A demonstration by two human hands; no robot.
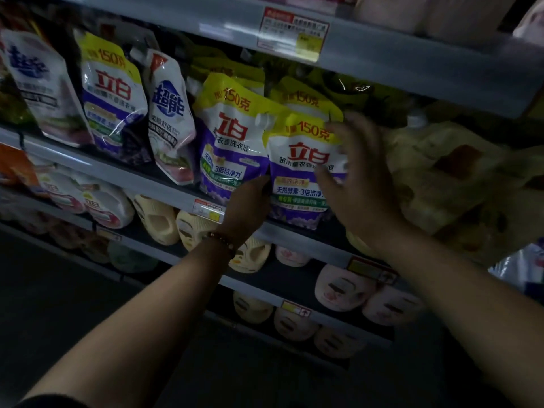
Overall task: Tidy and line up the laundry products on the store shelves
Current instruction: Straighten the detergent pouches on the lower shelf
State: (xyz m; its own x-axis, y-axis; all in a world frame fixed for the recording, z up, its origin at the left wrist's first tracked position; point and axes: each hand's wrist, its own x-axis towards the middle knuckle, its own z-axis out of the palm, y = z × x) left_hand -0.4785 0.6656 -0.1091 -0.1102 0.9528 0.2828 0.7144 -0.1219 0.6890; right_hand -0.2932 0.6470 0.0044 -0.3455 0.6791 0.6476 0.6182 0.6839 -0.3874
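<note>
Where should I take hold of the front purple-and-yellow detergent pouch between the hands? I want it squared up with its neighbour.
Grip the front pouch by its two side edges, low on the body, coming straight in from the aisle. It stands upright but soft, and its spout corner looks too floppy to steer by. The left hand is already at its lower left edge; the right hand, open, covers its right side.

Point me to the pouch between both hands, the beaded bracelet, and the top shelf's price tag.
pouch (300, 172), head view, front label
beaded bracelet (223, 240), head view, beads at wrist
price tag (291, 33), head view, tag's middle
</note>
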